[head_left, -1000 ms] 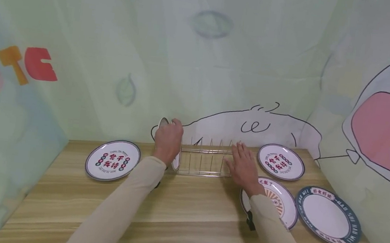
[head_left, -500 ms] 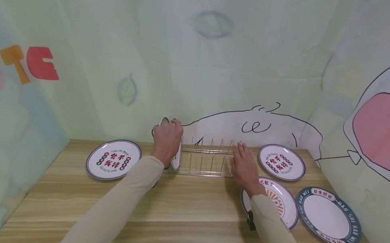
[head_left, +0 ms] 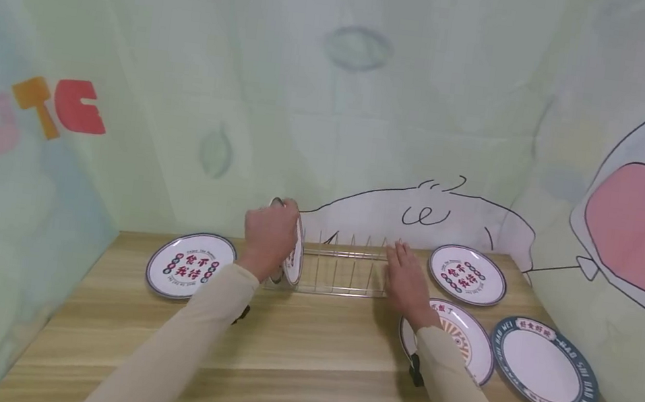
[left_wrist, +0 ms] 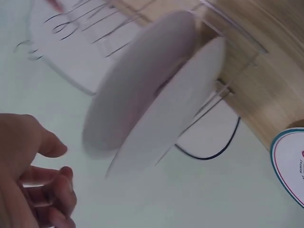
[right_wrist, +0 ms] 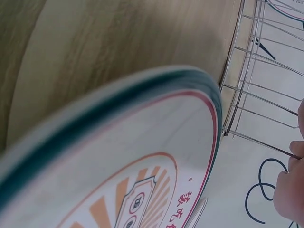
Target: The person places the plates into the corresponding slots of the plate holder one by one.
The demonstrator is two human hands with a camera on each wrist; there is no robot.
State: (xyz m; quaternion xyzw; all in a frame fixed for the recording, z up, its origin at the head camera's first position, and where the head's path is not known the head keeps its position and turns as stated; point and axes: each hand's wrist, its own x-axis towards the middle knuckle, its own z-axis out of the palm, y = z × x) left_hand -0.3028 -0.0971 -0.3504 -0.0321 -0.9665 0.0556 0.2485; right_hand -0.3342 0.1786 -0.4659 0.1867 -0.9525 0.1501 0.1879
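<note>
Two plates stand on edge in the left end of a wire dish rack; in the left wrist view, the nearer plate leans in front of the other plate. My left hand is apart from both, its fingers loosely bent with nothing in them. From the head view this left hand overlaps the plates' upper part, and a patterned plate face shows beside it. My right hand touches the rack's right end with its fingers extended. Its fingertips show at the end wire in the right wrist view.
A flat plate with red lettering lies left of the rack, and a similar plate lies to its right. A sunburst plate sits under the right forearm, beside a dark-rimmed plate. A printed curtain hangs behind the table.
My left hand has shifted slightly left off the plates, exposing more of the patterned face. The right thumb has drawn in beside the rack's end. The head view has shifted slightly.
</note>
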